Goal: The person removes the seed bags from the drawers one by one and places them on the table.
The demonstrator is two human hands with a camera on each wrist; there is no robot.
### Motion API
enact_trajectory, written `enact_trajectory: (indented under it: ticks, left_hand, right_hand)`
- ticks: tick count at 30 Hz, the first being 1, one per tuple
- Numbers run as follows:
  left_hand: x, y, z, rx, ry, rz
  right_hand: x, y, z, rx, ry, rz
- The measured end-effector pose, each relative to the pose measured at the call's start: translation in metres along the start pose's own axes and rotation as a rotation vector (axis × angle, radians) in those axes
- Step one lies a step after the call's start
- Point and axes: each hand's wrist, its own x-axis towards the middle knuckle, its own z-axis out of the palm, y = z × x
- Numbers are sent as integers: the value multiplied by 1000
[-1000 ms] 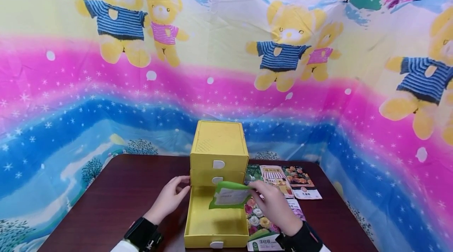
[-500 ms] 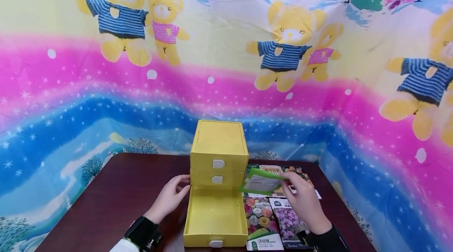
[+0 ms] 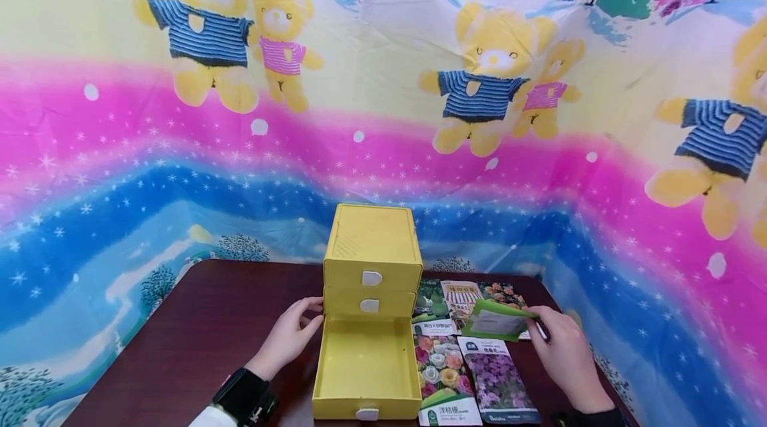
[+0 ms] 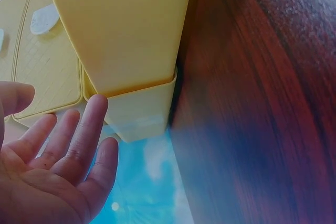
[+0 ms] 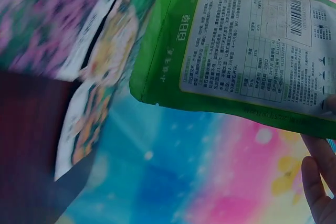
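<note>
My left hand is at the left side of a yellow drawer unit, with the fingertips right at its edge; in the left wrist view the fingers are extended and loosely spread. The bottom drawer is pulled out, with nothing lying in it. My right hand pinches a green seed packet by its right end, held over the packets on the table. In the right wrist view, the packet's printed back, with a white text panel and barcode, faces the camera.
Right of the drawer unit lie several seed packets: a rose-like mixed flower one, a purple flower one, a striped-awning one and a green one. A bear-print cloth hangs behind the dark table.
My right hand has carried the green seed packet rightward, from over the pulled-out drawer to over the packets on the right. The left hand has stayed at the unit's side.
</note>
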Motion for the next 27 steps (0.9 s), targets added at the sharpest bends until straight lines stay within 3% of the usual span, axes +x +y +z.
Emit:
enact_trajectory:
  ticks: [8,16,27]
  left_hand:
    - [-2,-2,3,-9,-5,5]
    - [-3,-5,3,-19,-8,-6]
    - [-4,-4,3,-29,1,9]
  right_hand:
    - [-29,28,-11,-60,-105,192]
    - [-51,46,-17,-90,-75,244]
    - [-62,55,-28,-87,-152,407]
